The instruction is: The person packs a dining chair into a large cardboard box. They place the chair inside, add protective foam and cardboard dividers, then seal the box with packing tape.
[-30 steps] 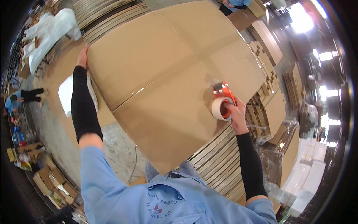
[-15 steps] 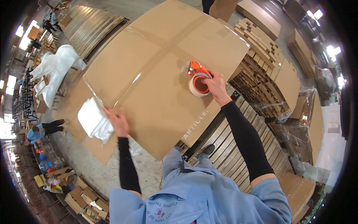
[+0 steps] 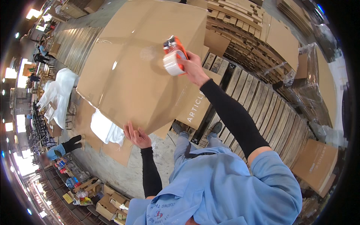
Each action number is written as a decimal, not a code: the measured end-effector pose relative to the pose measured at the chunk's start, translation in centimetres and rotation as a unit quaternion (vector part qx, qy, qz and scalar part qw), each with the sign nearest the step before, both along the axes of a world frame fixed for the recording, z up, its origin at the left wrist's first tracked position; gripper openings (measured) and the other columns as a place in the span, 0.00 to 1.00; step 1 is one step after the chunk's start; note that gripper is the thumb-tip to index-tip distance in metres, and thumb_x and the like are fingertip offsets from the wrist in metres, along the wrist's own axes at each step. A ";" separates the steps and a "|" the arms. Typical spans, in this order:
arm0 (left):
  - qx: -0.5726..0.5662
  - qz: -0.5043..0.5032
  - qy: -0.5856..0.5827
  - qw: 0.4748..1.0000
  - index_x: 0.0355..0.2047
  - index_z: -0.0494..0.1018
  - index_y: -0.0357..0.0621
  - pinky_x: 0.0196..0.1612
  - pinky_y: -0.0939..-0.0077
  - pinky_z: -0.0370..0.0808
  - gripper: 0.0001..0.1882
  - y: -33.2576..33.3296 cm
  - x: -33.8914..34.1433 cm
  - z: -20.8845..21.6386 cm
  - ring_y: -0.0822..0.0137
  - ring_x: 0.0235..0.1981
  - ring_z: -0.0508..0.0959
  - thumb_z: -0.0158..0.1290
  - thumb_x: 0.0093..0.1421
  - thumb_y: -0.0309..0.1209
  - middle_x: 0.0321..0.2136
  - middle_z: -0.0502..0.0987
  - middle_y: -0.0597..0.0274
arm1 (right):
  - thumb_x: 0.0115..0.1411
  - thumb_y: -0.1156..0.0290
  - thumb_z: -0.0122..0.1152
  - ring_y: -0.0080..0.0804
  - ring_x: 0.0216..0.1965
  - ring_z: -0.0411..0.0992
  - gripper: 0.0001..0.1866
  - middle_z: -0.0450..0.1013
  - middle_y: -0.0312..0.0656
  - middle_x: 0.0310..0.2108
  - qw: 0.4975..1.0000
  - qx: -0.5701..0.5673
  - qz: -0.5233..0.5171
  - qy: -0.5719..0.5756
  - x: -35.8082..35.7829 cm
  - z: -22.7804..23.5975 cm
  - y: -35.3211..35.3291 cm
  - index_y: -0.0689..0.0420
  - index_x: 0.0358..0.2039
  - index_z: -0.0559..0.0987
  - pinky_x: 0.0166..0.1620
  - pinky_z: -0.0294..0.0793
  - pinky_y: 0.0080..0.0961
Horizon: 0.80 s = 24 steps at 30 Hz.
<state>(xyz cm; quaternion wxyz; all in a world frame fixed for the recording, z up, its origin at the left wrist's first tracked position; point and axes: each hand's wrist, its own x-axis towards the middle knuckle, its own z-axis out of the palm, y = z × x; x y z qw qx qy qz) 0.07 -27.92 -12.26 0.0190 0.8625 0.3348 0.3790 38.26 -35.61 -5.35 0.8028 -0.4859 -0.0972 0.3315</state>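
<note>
A large brown cardboard box (image 3: 127, 71) fills the middle of the view, with strips of clear tape running over its top. In my right hand (image 3: 194, 68) is an orange tape dispenser (image 3: 174, 58) with a wide roll of tape; I hold it over the box top, tilted. My left hand (image 3: 138, 135) rests against the box's near left edge, fingers spread and holding nothing. Just left of that hand, a folded white bundle of soft sheet (image 3: 106, 128) sits at the box's side, partly hidden by it.
Wooden slats (image 3: 258, 105) form a platform to the right. Beyond it stand stacked cardboard pieces (image 3: 240, 26) and wrapped cartons (image 3: 315, 86). A lower carton (image 3: 197, 108) lies beside the big box. White-covered furniture (image 3: 60, 95) and a person in blue (image 3: 62, 148) are at the left.
My view has turned. My left hand has gone from beside the white bundle to the box's near edge. The tape dispenser has turned in my right hand, its roll now facing nearer me.
</note>
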 end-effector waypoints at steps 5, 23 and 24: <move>0.023 -0.007 -0.007 1.000 0.28 0.69 0.33 0.70 0.43 0.57 0.19 -0.1 0.0 -0.1 0.41 0.64 0.70 0.48 0.74 0.35 0.60 0.74 0.45 | 0.69 0.75 0.53 0.25 0.39 0.80 0.16 0.78 0.35 0.43 0.994 0.060 -0.009 0.095 -1.5 -6.5 -15.8 0.57 0.56 0.75 0.39 0.83 0.30; -0.045 -0.246 0.206 0.946 0.59 0.73 0.59 0.72 0.40 0.46 0.22 5.8 -7.8 0.3 0.41 0.73 0.56 0.43 0.74 0.51 0.71 0.61 0.45 | 0.75 0.61 0.42 0.34 0.42 0.81 0.17 0.81 0.40 0.41 0.898 -0.064 -0.257 0.352 -16.3 -24.9 -43.4 0.53 0.48 0.79 0.48 0.82 0.38; -0.026 -0.252 0.209 0.945 0.59 0.73 0.57 0.72 0.41 0.44 0.25 5.8 -6.8 0.3 0.44 0.73 0.56 0.41 0.73 0.55 0.71 0.61 0.47 | 0.75 0.61 0.42 0.35 0.41 0.81 0.18 0.80 0.39 0.41 0.898 -0.068 -0.274 0.339 -16.2 -25.2 -42.7 0.54 0.49 0.79 0.47 0.82 0.41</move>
